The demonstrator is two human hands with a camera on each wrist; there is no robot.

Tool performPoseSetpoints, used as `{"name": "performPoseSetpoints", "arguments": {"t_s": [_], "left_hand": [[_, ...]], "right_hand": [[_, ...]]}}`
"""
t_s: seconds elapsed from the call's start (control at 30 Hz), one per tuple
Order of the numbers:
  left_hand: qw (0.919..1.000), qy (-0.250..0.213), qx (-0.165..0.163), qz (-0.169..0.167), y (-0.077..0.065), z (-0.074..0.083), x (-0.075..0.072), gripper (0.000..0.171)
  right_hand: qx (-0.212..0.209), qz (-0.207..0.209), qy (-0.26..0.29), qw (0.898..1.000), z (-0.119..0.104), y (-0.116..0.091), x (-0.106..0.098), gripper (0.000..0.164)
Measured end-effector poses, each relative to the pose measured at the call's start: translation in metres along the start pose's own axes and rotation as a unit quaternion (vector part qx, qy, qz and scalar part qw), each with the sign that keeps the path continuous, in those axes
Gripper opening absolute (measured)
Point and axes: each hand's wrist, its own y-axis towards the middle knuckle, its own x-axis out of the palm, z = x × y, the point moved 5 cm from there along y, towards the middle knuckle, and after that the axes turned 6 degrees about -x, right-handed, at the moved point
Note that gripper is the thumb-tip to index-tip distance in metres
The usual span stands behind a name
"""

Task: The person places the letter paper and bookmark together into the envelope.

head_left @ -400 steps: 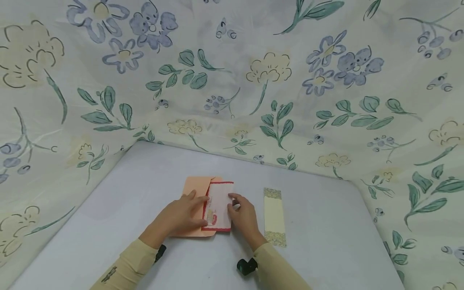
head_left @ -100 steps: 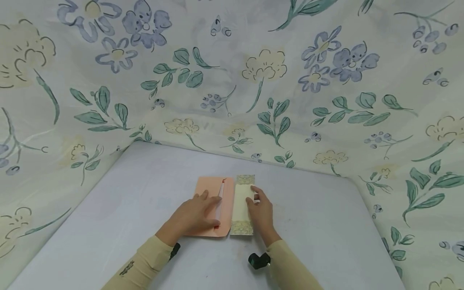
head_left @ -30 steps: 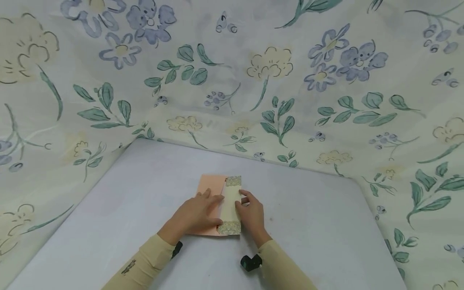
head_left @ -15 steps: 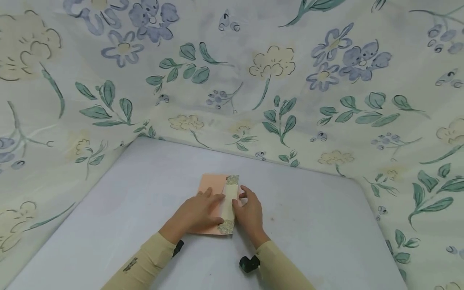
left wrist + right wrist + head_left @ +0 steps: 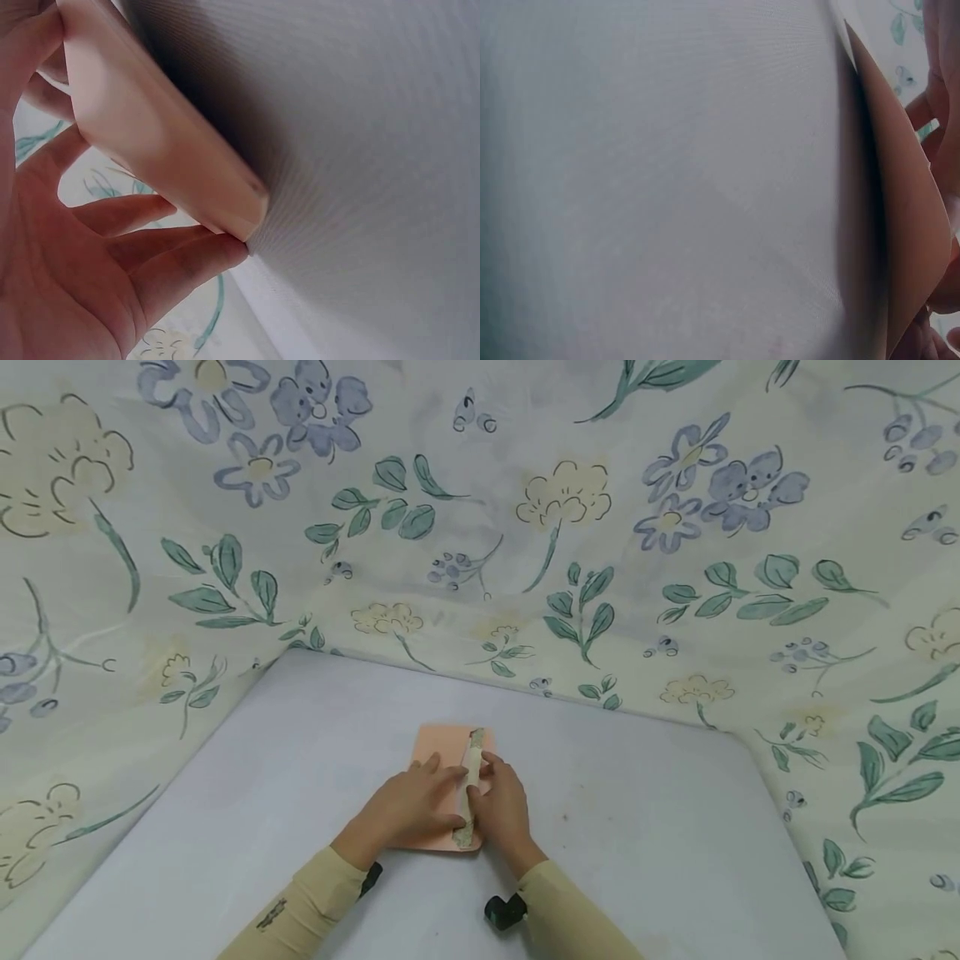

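Observation:
A peach paper envelope (image 5: 438,743) lies on the white table, its slit opening running lengthwise. My left hand (image 5: 401,806) rests on the envelope with fairly straight fingers; its index finger and thumb lie at the slit. In the left wrist view, fingers of the left hand (image 5: 172,270) touch the envelope's edge (image 5: 150,120). A cream card (image 5: 472,777) with patterned ends sits partly inside the slit, so a narrow strip shows. My right hand (image 5: 502,806) pinches the card's right edge. The right wrist view shows the envelope's side (image 5: 907,202), with the card out of sight.
The white table (image 5: 652,835) extends around the envelope. Floral cloth (image 5: 480,527) stands behind and at both sides. A black wrist device (image 5: 505,912) is by the right sleeve; another (image 5: 371,878) shows by the left sleeve.
A white card with red edges went into the envelope earlier. The cream card was brought from the right and has slid left into the slit, narrowing. The left hand has stayed nearly still lately.

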Motion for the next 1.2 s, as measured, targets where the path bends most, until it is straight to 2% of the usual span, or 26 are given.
{"name": "performPoseSetpoints", "arguments": {"t_s": [0.23, 0.5, 0.83, 1.03, 1.2], "left_hand": [[0.9999, 0.011, 0.002, 0.009, 0.001, -0.003, -0.002, 0.072], [1.0000, -0.008, -0.001, 0.001, 0.000, -0.003, 0.000, 0.073], [1.0000, 0.000, -0.002, -0.002, 0.001, -0.004, -0.001, 0.076], [0.9999, 0.013, -0.005, -0.004, 0.002, -0.006, 0.000, 0.077], [0.9996, 0.030, -0.002, -0.003, 0.004, -0.008, 0.002, 0.075]], "right_hand": [[-0.006, 0.001, 0.028, 1.000, -0.004, 0.002, 0.001, 0.055], [-0.010, -0.013, 0.051, 0.999, -0.004, -0.001, 0.005, 0.055], [-0.013, -0.018, 0.055, 0.998, -0.006, 0.000, 0.007, 0.053], [-0.007, 0.007, 0.033, 0.999, -0.003, 0.001, 0.001, 0.047], [0.006, 0.028, 0.035, 0.999, 0.005, 0.002, -0.007, 0.043]]}}
